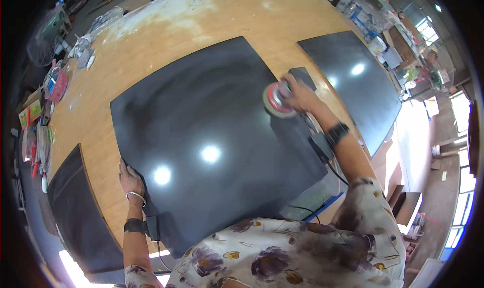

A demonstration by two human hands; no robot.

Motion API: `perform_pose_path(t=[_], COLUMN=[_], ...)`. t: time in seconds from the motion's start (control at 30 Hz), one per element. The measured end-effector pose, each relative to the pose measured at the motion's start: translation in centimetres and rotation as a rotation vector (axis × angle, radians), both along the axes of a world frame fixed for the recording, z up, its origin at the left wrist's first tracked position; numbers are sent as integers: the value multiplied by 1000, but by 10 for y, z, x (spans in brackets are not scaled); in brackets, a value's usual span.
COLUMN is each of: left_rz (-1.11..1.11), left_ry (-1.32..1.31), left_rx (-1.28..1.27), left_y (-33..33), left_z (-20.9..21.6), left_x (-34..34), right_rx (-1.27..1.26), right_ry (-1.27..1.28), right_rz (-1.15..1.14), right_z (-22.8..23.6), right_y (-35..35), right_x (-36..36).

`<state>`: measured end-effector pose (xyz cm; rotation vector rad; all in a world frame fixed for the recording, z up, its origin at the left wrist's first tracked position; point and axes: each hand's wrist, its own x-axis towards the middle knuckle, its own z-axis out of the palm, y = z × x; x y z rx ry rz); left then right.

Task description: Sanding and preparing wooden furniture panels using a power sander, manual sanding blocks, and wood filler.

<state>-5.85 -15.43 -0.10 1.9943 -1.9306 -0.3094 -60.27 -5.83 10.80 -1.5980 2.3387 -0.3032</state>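
A large glossy black panel point(201, 111) lies flat in front of me on a wooden table. My right hand point(301, 94) is wrapped round the top of a round power sander point(277, 100) with a red and silver body and a pale pad. The sander rests at the panel's right edge, near its far right corner, slightly blurred. Against the panel's left edge lies my left hand point(131, 178), its fingers stretched out and holding nothing. Beyond the sander, a small dark piece point(302, 77) sits on the table, partly hidden by my right hand.
The yellowish wooden table point(136, 56) carries white dust at its far side. Another dark panel point(358, 81) lies to the right, and a third point(80, 202) to the left. A pink basket point(58, 85) stands at the left edge. Clutter lines the far right side.
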Motion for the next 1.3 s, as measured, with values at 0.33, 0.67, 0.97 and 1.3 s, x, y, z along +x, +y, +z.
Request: perform_pose_path(t=[0.33,0.67,0.97,1.3], left_rz=[33,50,16,12], left_ry=[126,12,93,39], left_rx=[-10,20,-27,-45], left_y=[-2,-3,-3,-2], left_z=[8,9,15,8], left_x=[-9,-14,-16,-17], right_rx=[3,2,17,45], right_ry=[-52,-13,-34,-5], right_rz=[86,120,92,154], right_z=[8,3,2,26], right_y=[-44,-33,-121,144], right_x=[-28,-27,-35,44])
